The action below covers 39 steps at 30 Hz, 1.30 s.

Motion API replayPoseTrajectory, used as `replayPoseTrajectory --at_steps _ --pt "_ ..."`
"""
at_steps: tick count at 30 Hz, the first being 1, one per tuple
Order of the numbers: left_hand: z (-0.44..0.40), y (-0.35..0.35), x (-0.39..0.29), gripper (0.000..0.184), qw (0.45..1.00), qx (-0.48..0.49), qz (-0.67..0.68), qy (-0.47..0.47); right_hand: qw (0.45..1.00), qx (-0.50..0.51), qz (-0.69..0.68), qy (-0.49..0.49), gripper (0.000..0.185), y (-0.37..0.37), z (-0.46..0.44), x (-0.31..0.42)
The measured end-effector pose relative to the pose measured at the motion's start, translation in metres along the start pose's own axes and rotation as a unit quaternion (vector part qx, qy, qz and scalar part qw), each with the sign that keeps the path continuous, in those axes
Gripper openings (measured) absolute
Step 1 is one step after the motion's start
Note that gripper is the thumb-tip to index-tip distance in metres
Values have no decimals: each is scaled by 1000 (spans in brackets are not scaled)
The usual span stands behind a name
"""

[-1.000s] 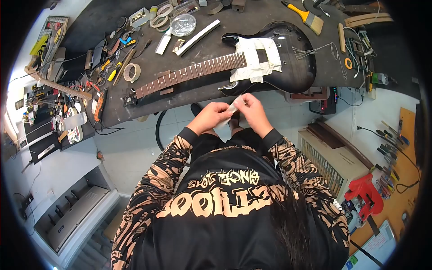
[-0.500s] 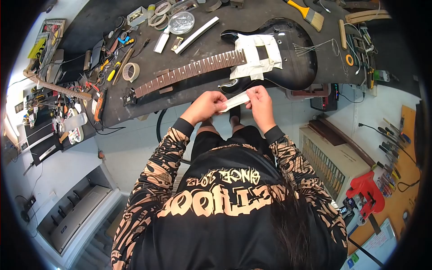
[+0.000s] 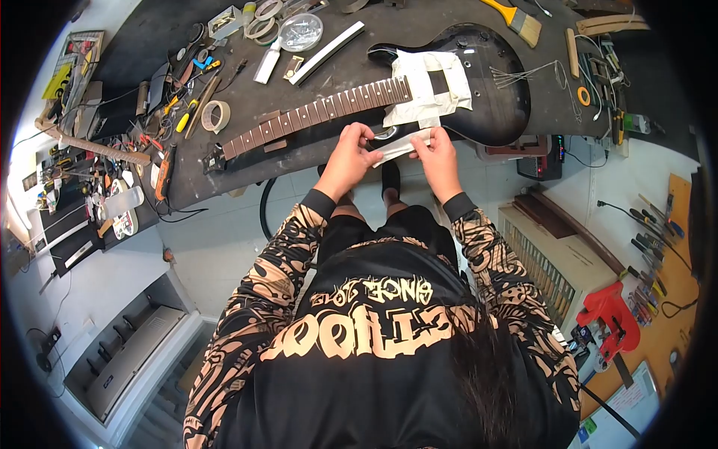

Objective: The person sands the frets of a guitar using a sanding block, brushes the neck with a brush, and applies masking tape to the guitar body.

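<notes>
A short strip of pale tape (image 3: 399, 147) is stretched between my two hands at the near edge of the bench. My left hand (image 3: 350, 160) pinches its left end, and my right hand (image 3: 437, 161) grips the right end. Just beyond them lies a dark electric guitar body (image 3: 497, 90), with masking tape (image 3: 409, 90) stuck around a rectangular opening. The fretted neck (image 3: 318, 112) extends to the left. Both hands are close to the body's lower horn, which they partly hide.
On the dark bench (image 3: 329, 161) are a tape roll (image 3: 216, 117), a white bar (image 3: 327, 54), a round container (image 3: 301, 32), a yellow-handled brush (image 3: 517, 21) and loose wires (image 3: 523, 77). Tools crowd the left side. A red clamp (image 3: 609, 320) is at the lower right.
My hands came apart with the strip pulled out between them, then moved up and forward toward the guitar's lower edge. The guitar has stayed in place.
</notes>
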<state>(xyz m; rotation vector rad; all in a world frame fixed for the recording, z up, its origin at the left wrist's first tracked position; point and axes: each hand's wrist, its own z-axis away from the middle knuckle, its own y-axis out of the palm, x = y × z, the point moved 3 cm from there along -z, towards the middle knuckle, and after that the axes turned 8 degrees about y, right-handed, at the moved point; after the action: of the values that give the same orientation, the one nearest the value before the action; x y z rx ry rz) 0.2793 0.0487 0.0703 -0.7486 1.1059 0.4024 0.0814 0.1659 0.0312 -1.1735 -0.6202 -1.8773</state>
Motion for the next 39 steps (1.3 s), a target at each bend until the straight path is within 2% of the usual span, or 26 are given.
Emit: replayPoseTrajectory --at_steps 7,16,19,22,25,28,30,35,39 --pt "-16 -1 14 44 1000 7 11 7 997 -38 56 -48 24 0 -2 1" --pt "-13 -1 9 47 999 9 -24 42 997 -53 13 -49 28 -2 -6 -10" --pt "-11 -4 4 48 997 -3 -61 55 996 -84 -36 10 29 -12 -9 -20" --pt "-14 -8 -4 53 991 -12 -129 34 994 -68 -71 45 33 -14 -2 -32" --pt "-29 -1 -3 62 962 -53 -226 143 991 -30 -113 63 46 2 3 -38" --pt "-38 11 -14 67 978 34 -206 13 989 7 -128 78 51 11 -2 -33" --pt "-42 15 -15 65 981 54 -187 -3 991 41 -103 81 49 15 -13 -30" --pt "-48 18 -2 59 988 69 -136 -15 987 54 -125 82 42 10 -27 -36" --pt "-48 22 -4 57 984 65 -168 -10 985 41 -145 82 41 11 -22 -37"
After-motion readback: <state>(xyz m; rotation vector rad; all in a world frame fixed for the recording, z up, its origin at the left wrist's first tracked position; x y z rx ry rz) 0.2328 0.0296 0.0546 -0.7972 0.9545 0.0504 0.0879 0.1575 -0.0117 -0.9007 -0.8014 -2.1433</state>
